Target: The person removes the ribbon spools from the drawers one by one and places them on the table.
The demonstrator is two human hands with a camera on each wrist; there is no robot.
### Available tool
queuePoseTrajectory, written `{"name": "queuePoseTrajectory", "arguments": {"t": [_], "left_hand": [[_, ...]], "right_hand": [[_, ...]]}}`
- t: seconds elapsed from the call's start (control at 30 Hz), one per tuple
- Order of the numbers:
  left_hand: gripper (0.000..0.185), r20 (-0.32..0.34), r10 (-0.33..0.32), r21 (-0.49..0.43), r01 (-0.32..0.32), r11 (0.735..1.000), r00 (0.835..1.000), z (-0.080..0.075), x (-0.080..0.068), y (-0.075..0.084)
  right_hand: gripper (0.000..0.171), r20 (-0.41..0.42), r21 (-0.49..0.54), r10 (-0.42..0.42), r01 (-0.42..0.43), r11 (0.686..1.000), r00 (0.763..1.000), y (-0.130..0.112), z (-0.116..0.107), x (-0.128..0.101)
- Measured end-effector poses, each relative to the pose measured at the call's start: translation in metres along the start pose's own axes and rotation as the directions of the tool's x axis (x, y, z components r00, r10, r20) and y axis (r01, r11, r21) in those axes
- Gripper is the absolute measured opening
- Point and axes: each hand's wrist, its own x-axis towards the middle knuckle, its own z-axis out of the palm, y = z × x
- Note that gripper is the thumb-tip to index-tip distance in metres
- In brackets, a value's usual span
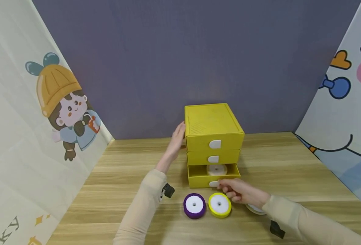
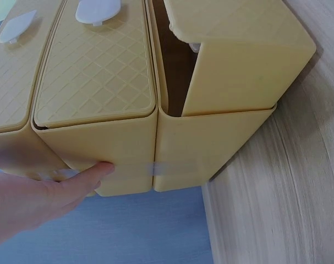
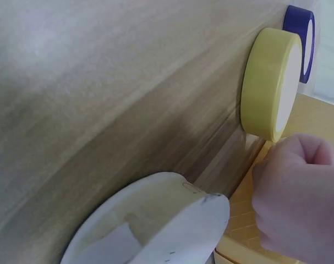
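Note:
A yellow three-drawer box (image 1: 213, 126) stands mid-table. Its bottom drawer (image 1: 199, 178) is pulled out, and a cream ribbon roll (image 1: 216, 169) lies inside. My left hand (image 1: 179, 133) presses flat, fingers straight, against the box's left side; the left wrist view shows those fingers (image 2: 95, 171) on the box wall (image 2: 211, 148). My right hand (image 1: 222, 185) has its fingers curled on the bottom drawer's white handle (image 1: 212, 184); in the right wrist view that hand (image 3: 299, 192) looks like a closed fist against the drawer front (image 3: 245, 217).
In front of the box lie a purple roll (image 1: 194, 205) and a yellow roll (image 1: 219, 204), with a white roll (image 1: 255, 209) half hidden under my right wrist. Printed cartoon panels stand left and right, and a purple wall closes the back.

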Motion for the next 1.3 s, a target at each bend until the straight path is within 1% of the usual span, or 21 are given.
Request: {"name": "queuePoseTrajectory", "arguments": {"t": [0.1,0.23,0.37,0.53,0.7,1.0,1.3], "left_hand": [[0.063,-0.001,0.002,-0.004,-0.002,1.000,1.000,0.000,0.000,0.000],[0.062,-0.001,-0.003,-0.009,0.003,1.000,1.000,0.000,0.000,0.001],[0.062,-0.002,0.006,-0.004,-0.006,1.000,1.000,0.000,0.001,0.001],[0.062,0.002,-0.001,-0.012,0.001,1.000,1.000,0.000,0.001,0.001],[0.062,-0.001,-0.007,-0.005,0.007,1.000,1.000,-0.001,0.001,0.001],[0.061,-0.006,-0.012,-0.003,0.011,1.000,1.000,-0.001,-0.001,0.001],[0.062,-0.001,0.002,0.000,-0.002,1.000,1.000,-0.001,-0.001,0.001]], "right_hand": [[0.022,0.014,0.006,0.001,-0.001,1.000,1.000,0.001,0.000,-0.003],[0.021,0.009,0.024,0.009,-0.009,1.000,1.000,0.003,0.002,-0.005],[0.020,0.001,0.041,0.016,-0.016,0.999,1.000,0.003,0.003,-0.007],[0.019,-0.024,0.014,0.021,-0.020,1.000,0.999,0.004,0.005,-0.011],[0.018,-0.016,-0.008,0.013,-0.013,1.000,1.000,0.006,0.006,-0.014],[0.018,-0.017,0.003,0.009,-0.009,1.000,1.000,0.010,0.010,-0.015],[0.017,-0.010,0.008,0.004,-0.004,1.000,1.000,0.014,0.011,-0.018]]}}
